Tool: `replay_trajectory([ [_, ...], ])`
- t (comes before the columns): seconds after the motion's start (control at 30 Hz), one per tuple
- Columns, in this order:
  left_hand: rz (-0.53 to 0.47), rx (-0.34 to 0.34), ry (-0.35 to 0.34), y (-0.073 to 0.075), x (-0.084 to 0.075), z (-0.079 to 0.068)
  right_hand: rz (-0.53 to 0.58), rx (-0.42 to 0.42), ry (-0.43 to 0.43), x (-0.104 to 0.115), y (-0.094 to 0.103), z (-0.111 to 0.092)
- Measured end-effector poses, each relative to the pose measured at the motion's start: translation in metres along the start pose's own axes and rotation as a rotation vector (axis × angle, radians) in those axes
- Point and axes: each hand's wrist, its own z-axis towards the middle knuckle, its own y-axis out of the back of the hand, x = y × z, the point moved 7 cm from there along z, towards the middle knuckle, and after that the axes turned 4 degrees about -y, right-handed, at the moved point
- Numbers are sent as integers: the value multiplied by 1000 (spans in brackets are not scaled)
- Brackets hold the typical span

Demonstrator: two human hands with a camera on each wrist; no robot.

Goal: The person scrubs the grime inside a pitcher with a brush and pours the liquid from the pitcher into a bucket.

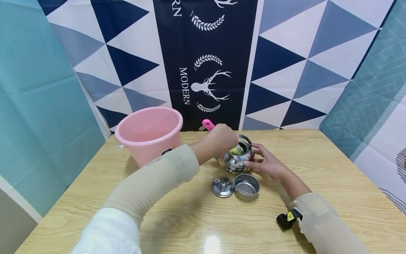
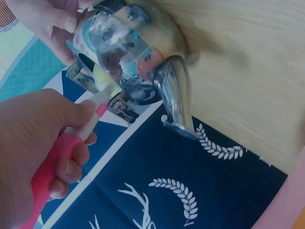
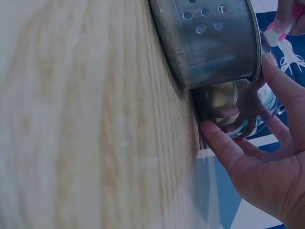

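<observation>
My left hand (image 1: 223, 139) grips the pink handle of a brush (image 1: 207, 124) whose white neck slants into the mouth of a shiny steel teapot (image 1: 233, 163). A yellowish-green head shows inside the opening, partly hidden by the rim. In the left wrist view the thumb lies along the white neck (image 2: 90, 126), and the teapot's spout (image 2: 174, 95) points toward the backdrop. My right hand (image 1: 268, 162) holds the teapot from its right side, thumb and fingers spread round the body. Just in front of the pot are a perforated steel strainer cup (image 1: 247, 190) and the round lid (image 1: 222, 187).
A pink bucket (image 1: 149, 141) stands at the back left of the wooden table (image 1: 190, 218), beside the left forearm. Patterned cloth (image 1: 206, 70) hangs behind the table. A small black camera (image 1: 287, 221) is strapped to the right wrist.
</observation>
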Motion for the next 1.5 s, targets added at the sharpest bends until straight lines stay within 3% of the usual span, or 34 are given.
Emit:
replay_trajectory([
  [0.4, -4, -47, 31, 6, -6, 8, -58, 5, -10, 0, 1, -1],
  [0.6, -29, -56, 5, 10, -14, 11, -236, -106, 6, 8, -3, 0],
  [0.77, -37, -51, -42, 11, -19, 10, -296, -182, -20, 12, -4, 2],
  [1.07, -17, -114, -119, 15, -18, 1, -251, -105, -73, 14, -3, 6],
  [1.3, 11, -87, -198, 12, -12, -6, -235, -52, -64, 15, -1, 8],
  [1.5, 52, -57, -208, 13, -7, -8, -238, -39, -57, 17, 0, 7],
])
